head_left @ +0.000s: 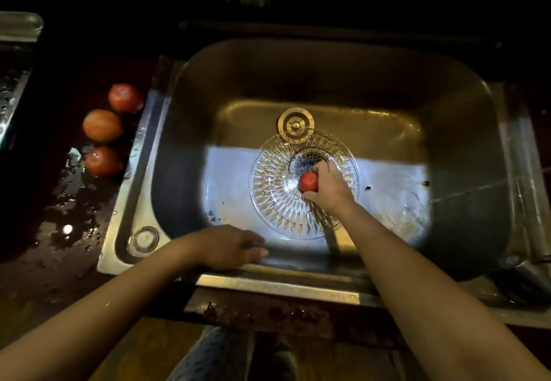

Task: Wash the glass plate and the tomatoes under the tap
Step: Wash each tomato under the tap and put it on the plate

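1. Three tomatoes [102, 125] are set on the wet counter [68, 201], left of the sink [328, 76], in a row running near to far along its left rim.
2. The left hand [229, 246] is rested on the sink's near rim, its fingers loosely straight and pointed right; nothing is held.
3. The plate [277, 189] is laid flat, face up, on the sink floor, its far edge overlapping the drain cover [296, 121].
4. A fourth tomato [308, 181] is gripped in the curled fingers of the right hand [331, 189], over the plate's middle; its stem end cannot be told.
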